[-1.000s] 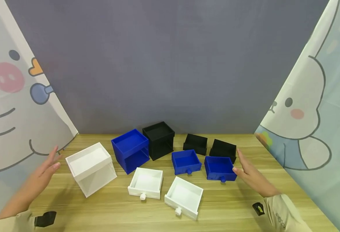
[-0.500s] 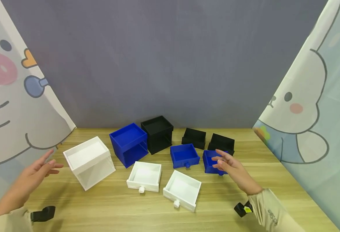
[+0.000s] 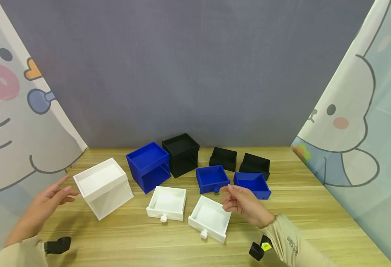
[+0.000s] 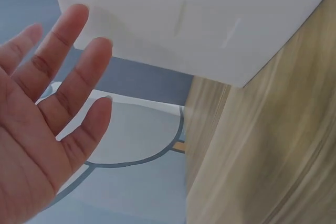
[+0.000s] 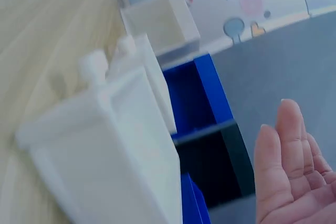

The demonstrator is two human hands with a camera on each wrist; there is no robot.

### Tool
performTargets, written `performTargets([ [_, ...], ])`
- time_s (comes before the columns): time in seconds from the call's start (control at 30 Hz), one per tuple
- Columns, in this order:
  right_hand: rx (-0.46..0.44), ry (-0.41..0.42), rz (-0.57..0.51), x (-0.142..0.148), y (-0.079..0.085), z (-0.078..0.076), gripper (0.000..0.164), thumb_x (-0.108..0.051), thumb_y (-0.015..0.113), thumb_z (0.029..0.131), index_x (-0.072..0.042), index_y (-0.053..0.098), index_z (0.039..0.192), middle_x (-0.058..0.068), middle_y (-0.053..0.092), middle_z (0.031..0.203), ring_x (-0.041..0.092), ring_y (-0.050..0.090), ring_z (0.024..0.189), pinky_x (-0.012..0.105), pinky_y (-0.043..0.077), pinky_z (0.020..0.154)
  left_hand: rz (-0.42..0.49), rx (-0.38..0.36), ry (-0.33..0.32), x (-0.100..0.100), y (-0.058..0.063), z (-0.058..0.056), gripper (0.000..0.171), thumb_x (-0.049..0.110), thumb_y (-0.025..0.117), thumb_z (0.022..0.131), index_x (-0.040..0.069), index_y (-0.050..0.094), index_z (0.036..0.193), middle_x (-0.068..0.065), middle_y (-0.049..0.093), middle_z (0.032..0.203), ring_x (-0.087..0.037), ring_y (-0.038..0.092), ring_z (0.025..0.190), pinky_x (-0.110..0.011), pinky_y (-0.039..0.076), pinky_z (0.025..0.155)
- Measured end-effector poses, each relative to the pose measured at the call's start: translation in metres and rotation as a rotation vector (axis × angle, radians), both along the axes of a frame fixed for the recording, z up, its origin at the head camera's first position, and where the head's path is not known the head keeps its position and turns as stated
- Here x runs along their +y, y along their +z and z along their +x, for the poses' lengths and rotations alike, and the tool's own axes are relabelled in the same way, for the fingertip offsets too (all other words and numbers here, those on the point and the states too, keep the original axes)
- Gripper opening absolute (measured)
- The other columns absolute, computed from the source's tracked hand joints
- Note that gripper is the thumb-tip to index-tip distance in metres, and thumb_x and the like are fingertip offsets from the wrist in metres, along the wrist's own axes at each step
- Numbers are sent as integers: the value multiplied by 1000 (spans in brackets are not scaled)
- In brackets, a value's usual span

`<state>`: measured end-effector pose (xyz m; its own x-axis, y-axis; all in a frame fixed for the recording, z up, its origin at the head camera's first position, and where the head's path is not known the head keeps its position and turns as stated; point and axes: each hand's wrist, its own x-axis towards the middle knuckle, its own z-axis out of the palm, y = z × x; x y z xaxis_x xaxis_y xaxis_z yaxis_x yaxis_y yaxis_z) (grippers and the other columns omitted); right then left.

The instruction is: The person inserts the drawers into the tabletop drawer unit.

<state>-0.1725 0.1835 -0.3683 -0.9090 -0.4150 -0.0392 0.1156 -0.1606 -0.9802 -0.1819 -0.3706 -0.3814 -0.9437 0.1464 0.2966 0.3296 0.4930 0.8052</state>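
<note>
My left hand (image 3: 50,202) is beside the left wall of the white cabinet shell (image 3: 103,185), fingers relaxed and holding nothing. In the left wrist view the fingers (image 4: 79,82) are spread apart, with the shell's smooth side (image 4: 184,30) above them. My right hand (image 3: 245,204) hovers over the right edge of a white drawer (image 3: 210,215), near the knob of a blue drawer (image 3: 212,178); nothing is in it. The right wrist view shows its loosely extended fingers (image 5: 289,135) and the near white drawer (image 5: 121,145). Another white drawer (image 3: 166,202) lies left of that one.
A blue shell (image 3: 148,159) and a black shell (image 3: 181,146) stand side by side at the back. Another blue drawer (image 3: 252,181) and two black drawers, one left (image 3: 223,157) and one right (image 3: 255,163), lie at the back right. A grey wall (image 3: 195,74) rises behind the table.
My right hand has moved left and toward me, from beside the right blue drawer to over the white one. My left hand has come slightly closer to the white shell. The head view has tilted slightly.
</note>
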Motion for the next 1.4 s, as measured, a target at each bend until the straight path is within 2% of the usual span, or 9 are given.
performTargets([
  [0.2,-81,81,-8,-36,-5,-2,34,-28,49,102,3,57,114,-2,68,77,3,65,63,19,52,65,7,4,35,6,-2,-3,57,6,43,102,23,23,153,26,63,95,3,60,81,-12,45,70],
  [0.4,-162,177,-4,-76,-20,2,31,-21,46,102,5,53,116,-3,67,75,2,64,62,18,52,62,-38,-28,71,12,-5,-5,56,8,45,102,14,24,153,22,62,88,1,60,77,-13,43,67],
  [0.67,-217,164,57,-117,-30,8,41,-25,46,102,7,51,127,-2,67,80,4,63,65,21,52,66,-142,-92,119,14,-4,-2,60,16,49,101,-5,21,149,20,61,86,-3,59,76,-20,45,67],
  [0.77,-237,181,51,-128,-34,10,43,-27,47,102,7,50,127,-1,67,81,4,63,65,23,52,66,-190,-99,153,17,-2,-2,63,20,52,100,-6,22,148,12,65,86,-5,60,74,-22,45,65],
  [0.87,-273,207,37,-136,-40,14,40,-30,47,101,3,51,123,-3,66,76,4,62,62,22,52,61,-220,-104,189,21,-4,-2,64,22,54,100,-8,22,147,-2,68,86,-6,60,70,-24,45,63],
  [1.0,-307,223,27,-144,-50,19,33,-33,46,101,-4,53,115,-4,64,70,4,61,57,22,50,53,-175,-144,192,27,-10,-4,67,20,50,101,-8,13,148,-11,66,84,-9,60,68,-25,46,63],
  [1.07,-310,228,24,-147,-54,20,34,-34,44,101,-4,52,114,-4,63,69,5,60,56,23,49,52,-132,-161,192,29,-12,-5,68,19,48,102,-8,8,149,-8,65,83,-10,60,67,-25,47,64],
  [1.23,-342,231,18,-153,-61,21,36,-33,40,102,-2,48,120,-3,61,69,6,59,56,23,50,54,-57,-122,215,34,-15,-5,66,17,49,101,-6,10,149,5,64,76,-8,60,65,-22,48,62],
  [1.4,-370,189,0,-159,-69,22,27,-32,40,103,-7,47,109,-3,59,66,6,58,55,23,50,54,-16,-136,222,36,-16,-4,66,16,48,102,-4,7,150,9,62,70,-6,60,63,-21,46,60],
])
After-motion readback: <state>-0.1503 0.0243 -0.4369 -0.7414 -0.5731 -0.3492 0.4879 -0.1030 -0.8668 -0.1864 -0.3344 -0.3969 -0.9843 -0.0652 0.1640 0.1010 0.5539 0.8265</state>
